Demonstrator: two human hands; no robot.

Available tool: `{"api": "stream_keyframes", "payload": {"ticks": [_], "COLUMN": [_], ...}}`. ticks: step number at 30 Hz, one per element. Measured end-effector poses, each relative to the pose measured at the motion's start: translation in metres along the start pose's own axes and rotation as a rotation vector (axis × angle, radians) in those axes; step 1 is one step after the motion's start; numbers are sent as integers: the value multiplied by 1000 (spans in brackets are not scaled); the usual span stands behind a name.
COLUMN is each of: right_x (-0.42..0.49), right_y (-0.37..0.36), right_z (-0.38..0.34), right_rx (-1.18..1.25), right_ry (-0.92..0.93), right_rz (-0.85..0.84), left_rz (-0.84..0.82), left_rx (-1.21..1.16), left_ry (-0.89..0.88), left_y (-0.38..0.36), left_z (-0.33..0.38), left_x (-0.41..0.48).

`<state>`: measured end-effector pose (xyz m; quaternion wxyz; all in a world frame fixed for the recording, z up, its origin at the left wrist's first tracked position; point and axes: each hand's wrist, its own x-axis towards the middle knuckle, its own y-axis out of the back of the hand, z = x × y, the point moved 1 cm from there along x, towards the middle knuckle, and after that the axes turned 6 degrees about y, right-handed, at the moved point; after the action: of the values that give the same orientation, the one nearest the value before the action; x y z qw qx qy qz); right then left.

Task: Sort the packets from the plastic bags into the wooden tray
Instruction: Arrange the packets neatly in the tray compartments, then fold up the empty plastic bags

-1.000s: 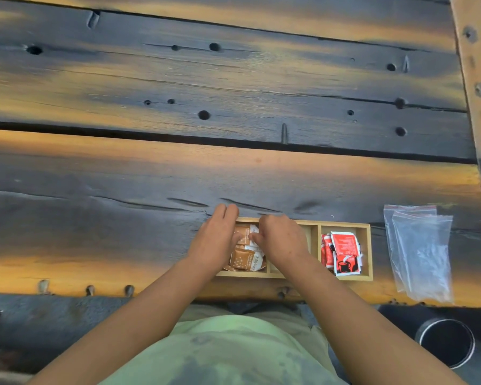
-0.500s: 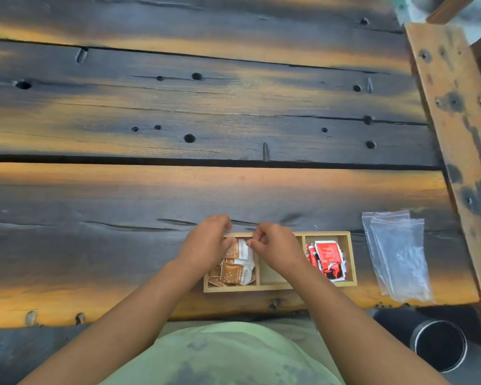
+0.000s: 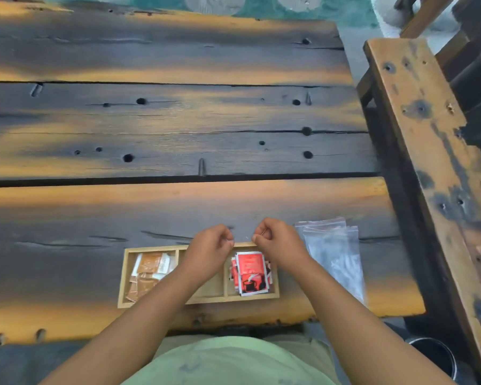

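A wooden tray point(image 3: 122, 279) with three compartments lies near the table's front edge. Brown packets point(image 3: 147, 270) fill its left compartment and red packets point(image 3: 250, 273) its right one. My left forearm covers much of the middle compartment. My left hand point(image 3: 210, 245) and my right hand point(image 3: 278, 240) hover side by side over the tray's far rim, both with fingers curled in and fingertips pinched. I see no packet in either hand. Clear plastic bags point(image 3: 333, 254) lie flat just right of the tray, beside my right wrist.
The table is dark, weathered planks point(image 3: 178, 129) with holes and a gap between boards. A wooden bench point(image 3: 428, 151) runs along the right side. A round metal container point(image 3: 433, 357) sits below the table's front right corner.
Both hands have left the brown packets in the left compartment and moved right, to the tray's far rim. The view has tilted up, showing more of the table.
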<state>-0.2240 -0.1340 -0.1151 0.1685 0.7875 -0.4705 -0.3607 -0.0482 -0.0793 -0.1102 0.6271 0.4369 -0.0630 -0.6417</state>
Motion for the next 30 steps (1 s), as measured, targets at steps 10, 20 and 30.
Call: {"api": "stream_keyframes", "payload": {"ticks": [10, 20, 30], "right_x": [-28, -40, -27], "right_y": [102, 120, 109], "right_z": [133, 212, 210], "right_rx": [95, 126, 576], "right_ry": [-166, -398, -496], "right_rz": [143, 207, 113], "left_rz": [-173, -195, -176], "left_rx": [-131, -205, -448], "left_ry": [81, 394, 310], "left_y": [-118, -185, -187], "left_z": [88, 104, 112], "left_x": [0, 10, 13]}}
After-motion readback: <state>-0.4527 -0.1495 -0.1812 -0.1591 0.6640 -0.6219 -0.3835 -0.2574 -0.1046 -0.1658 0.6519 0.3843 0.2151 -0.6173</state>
